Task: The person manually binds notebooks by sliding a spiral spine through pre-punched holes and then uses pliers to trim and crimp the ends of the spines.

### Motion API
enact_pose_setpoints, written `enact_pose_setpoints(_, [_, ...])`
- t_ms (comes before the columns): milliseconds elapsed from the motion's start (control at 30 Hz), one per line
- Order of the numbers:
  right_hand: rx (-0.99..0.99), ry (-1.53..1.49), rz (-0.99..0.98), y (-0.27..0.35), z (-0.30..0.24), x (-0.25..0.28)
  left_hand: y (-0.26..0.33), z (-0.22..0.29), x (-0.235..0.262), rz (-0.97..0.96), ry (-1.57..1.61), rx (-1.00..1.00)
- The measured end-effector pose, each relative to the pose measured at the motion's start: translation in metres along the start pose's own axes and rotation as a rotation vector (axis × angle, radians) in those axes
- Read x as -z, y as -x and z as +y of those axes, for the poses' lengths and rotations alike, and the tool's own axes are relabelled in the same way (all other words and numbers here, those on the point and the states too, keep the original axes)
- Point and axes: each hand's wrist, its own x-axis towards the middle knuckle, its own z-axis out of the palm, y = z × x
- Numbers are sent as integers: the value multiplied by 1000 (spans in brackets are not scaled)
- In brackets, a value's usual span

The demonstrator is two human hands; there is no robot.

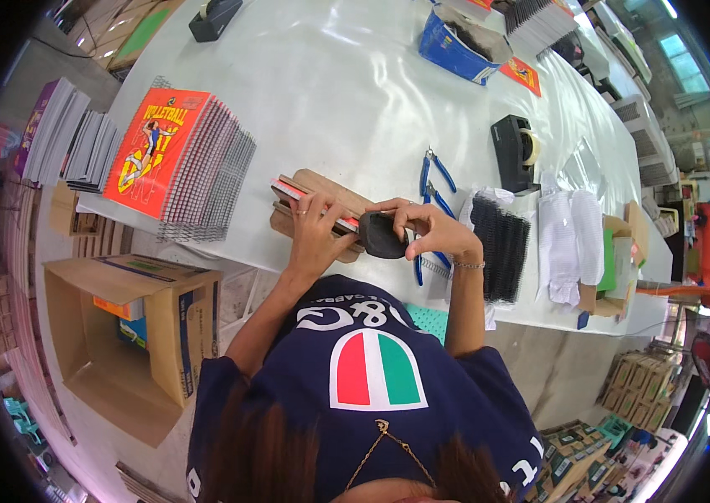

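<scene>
You seem to be at the step of setting the book [290, 190] straight; it sits against the wood [336, 190], in front of you. Your left hand [320, 225] holds the book, fingers bent over it. Your right hand [440, 230] pinches the black block [382, 238] by the wood's right end. Both arms reach forward. Next likely needs a still left hand and gentle right.
</scene>
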Motion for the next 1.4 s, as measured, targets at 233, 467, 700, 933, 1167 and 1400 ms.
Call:
enact_pose_setpoints(233, [-123,165,317,-13,25,12,4,0,0,48,105,-22])
enact_pose_setpoints(467, [-11,51,82,-6,21,-1,5,1,-1,69,138,-6])
enact_pose_setpoints(700, [-80,267,281,-22,21,2,1,3,2,61,136,22])
enact_pose_setpoints(933, [160,296,-155,-23,-5,-16,6,-3,-2,72,80,-4])
enact_pose_setpoints(1167, [38,-86,-114,-21,21,10,7,-2,-2,58,100,-3])
enact_pose_setpoints(1400, [24,54,-51,-32,5,-9,8,-2,0,99,65,-29])
